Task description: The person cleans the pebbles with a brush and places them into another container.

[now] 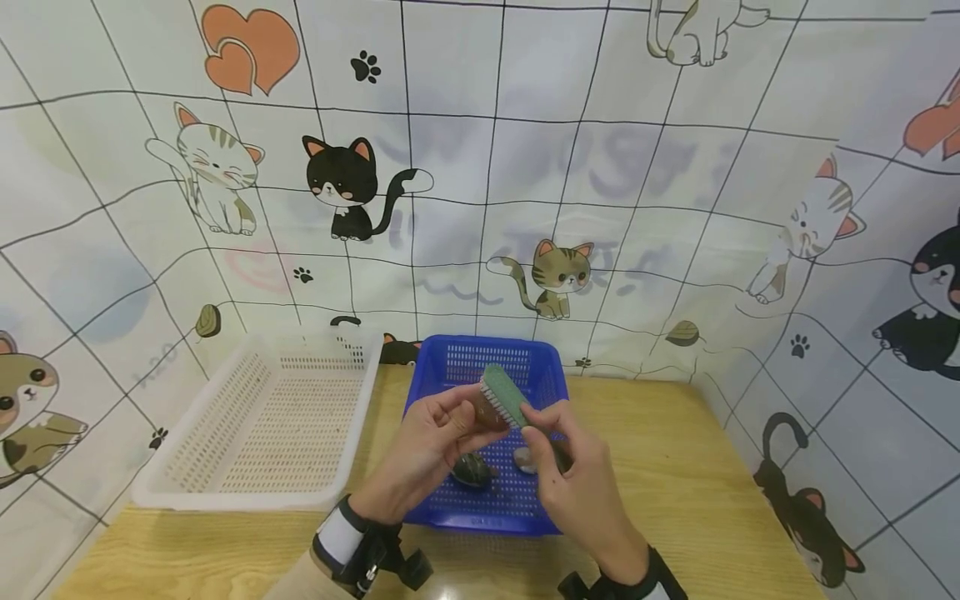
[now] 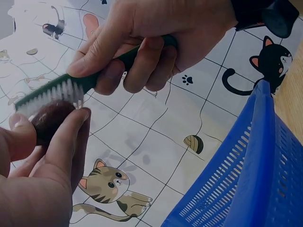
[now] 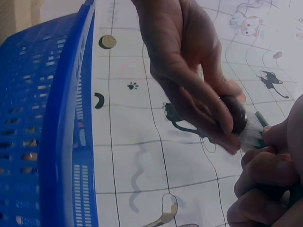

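Observation:
My left hand (image 1: 420, 446) pinches a smooth reddish-brown stone (image 2: 49, 122) between thumb and fingers, above the blue basket (image 1: 483, 527). Gripped by its handle in my right hand (image 1: 588, 487) is a green scrubbing brush (image 1: 507, 393) with white bristles. In the left wrist view the bristles (image 2: 66, 91) press against the top of the stone. A dark, striped stone (image 1: 472, 471) lies in the basket below my left hand. Close to my right hand, a pale stone (image 1: 523, 459) shows partly in the basket.
To the left stands a white perforated basket (image 1: 258, 425). Both baskets sit on a wooden tabletop (image 1: 637, 433). A cat-patterned sheet (image 1: 465, 192) hangs behind and along the sides.

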Demonstrator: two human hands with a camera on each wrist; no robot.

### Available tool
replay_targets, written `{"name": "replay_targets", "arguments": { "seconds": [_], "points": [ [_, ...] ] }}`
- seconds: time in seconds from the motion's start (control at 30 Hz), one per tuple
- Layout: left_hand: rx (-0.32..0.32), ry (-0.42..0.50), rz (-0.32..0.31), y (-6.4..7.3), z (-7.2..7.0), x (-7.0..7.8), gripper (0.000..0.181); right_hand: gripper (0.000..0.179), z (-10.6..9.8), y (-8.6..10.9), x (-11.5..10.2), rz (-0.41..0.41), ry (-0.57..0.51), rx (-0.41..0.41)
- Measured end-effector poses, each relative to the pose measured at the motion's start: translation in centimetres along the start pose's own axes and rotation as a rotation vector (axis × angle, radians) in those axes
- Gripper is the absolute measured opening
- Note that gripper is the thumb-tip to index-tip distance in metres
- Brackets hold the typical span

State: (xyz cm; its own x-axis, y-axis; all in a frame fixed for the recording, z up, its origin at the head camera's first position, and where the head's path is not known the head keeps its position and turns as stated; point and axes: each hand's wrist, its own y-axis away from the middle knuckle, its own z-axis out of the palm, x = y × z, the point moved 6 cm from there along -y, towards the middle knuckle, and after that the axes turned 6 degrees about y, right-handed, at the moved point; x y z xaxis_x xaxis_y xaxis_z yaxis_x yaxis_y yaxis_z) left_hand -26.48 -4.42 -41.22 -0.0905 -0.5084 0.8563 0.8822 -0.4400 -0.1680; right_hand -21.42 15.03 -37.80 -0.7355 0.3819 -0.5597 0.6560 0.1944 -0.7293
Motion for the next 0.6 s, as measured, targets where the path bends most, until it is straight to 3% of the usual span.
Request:
{"name": "replay_targets", "arguments": {
  "seconds": [0.13,0.3,0.47,0.6],
  "points": [
    [-0.025,-0.001,-0.003,0.2,0.3,0.0,0.070,0.016,-0.7,-0.1,0.5,0.019,0.046,0.037],
    [-0.072,0.077,-0.022,0.1,0.9,-0.1,0.064,0.013,-1.6,-0.1,0.9,0.053,0.105,0.096],
    [-0.060,0.171,-0.052,0.0,0.6,-0.1,0.061,0.009,-2.1,-0.1,1.0,0.102,0.138,0.125],
    [-0.052,0.189,-0.074,0.0,0.3,-0.1,0.062,0.008,-2.3,-0.2,0.9,0.130,0.154,0.134]
  ]
}}
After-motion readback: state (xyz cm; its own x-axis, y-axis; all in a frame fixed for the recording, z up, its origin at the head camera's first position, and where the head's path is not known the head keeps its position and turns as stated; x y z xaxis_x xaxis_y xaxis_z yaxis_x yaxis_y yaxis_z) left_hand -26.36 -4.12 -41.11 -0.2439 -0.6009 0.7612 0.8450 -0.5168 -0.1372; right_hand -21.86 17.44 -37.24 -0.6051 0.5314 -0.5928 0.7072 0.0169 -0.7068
